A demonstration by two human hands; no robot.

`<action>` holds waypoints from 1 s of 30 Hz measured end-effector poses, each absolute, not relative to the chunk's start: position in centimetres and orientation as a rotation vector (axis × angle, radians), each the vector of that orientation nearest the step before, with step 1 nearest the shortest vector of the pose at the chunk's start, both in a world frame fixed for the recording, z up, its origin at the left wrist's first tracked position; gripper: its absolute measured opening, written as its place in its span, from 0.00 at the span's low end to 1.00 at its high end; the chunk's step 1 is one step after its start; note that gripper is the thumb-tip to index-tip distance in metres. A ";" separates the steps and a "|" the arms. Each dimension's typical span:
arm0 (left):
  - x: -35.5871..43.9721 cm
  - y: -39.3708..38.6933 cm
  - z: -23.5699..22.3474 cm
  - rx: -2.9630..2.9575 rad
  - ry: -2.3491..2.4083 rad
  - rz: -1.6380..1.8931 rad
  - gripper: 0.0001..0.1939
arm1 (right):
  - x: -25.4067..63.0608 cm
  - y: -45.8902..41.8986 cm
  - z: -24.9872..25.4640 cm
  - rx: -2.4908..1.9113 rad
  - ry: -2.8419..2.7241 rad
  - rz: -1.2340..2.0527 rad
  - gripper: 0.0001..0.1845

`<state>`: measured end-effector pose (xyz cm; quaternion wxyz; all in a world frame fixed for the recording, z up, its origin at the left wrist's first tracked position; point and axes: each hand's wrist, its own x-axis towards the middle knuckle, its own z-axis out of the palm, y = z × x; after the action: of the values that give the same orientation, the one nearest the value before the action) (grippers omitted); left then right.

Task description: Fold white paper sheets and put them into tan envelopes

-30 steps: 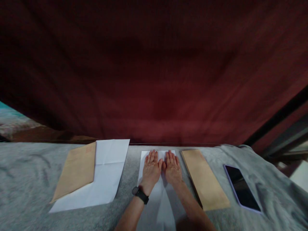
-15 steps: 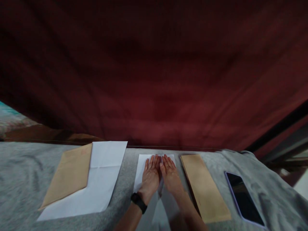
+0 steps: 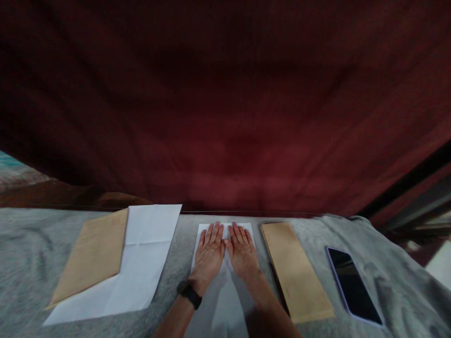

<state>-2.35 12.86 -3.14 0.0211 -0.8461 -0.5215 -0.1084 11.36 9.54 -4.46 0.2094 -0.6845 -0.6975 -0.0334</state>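
A white sheet of paper (image 3: 220, 300) lies in front of me, its near end cut off by the bottom of the view. Flat on its far part rests my left hand (image 3: 208, 253), fingers stretched out, with a black watch on the wrist. My right hand (image 3: 243, 253) lies flat beside it, also with fingers extended. The two thumbs meet or nearly meet at the middle of the sheet. Much of the paper's far part is hidden under the hands, and neither hand grips anything.
To the left, a brown envelope (image 3: 91, 253) lies on a larger creased white sheet (image 3: 151, 263). Right of my hands are stacked brown envelopes (image 3: 299, 277) and a phone (image 3: 354, 286) in a purple case. A grey cloth (image 3: 28, 272) covers the surface; a dark red curtain (image 3: 225, 117) hangs behind.
My hands first drew closer together over the paper, then spread slightly apart again, staying flat. The whole view has shifted a little; the envelopes and phone lie as before.
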 end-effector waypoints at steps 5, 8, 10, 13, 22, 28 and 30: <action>-4.4 12.5 -3.5 -2.481 -1.673 -0.320 0.29 | 11.9 9.5 -5.8 -1.928 -1.814 -0.277 0.28; -5.5 12.3 -3.7 -2.432 -1.707 -0.335 0.30 | 12.2 9.1 -6.5 -1.940 -1.743 -0.363 0.29; -5.9 12.2 -3.5 -2.395 -1.744 -0.357 0.29 | 12.4 8.7 -6.7 -1.948 -1.695 -0.393 0.30; -5.7 11.7 -3.1 -2.292 -1.809 -0.437 0.29 | 12.3 7.8 -6.7 -1.955 -1.657 -0.380 0.31; -1.8 8.5 -3.8 -2.625 -1.583 -0.321 0.30 | 9.6 6.1 -3.8 -1.893 -1.928 -0.021 0.27; -3.0 9.5 -3.4 -2.689 -1.524 -0.267 0.29 | 10.5 6.7 -3.0 -1.970 -1.954 0.066 0.26; -3.2 10.2 -2.9 -2.706 -1.533 -0.256 0.29 | 10.7 7.1 -2.7 -1.996 -1.944 0.096 0.26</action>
<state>-3.22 10.17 -2.92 0.0104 -0.8671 -0.4912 -0.0820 10.67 7.11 -2.71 0.1761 -0.7048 -0.6864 0.0339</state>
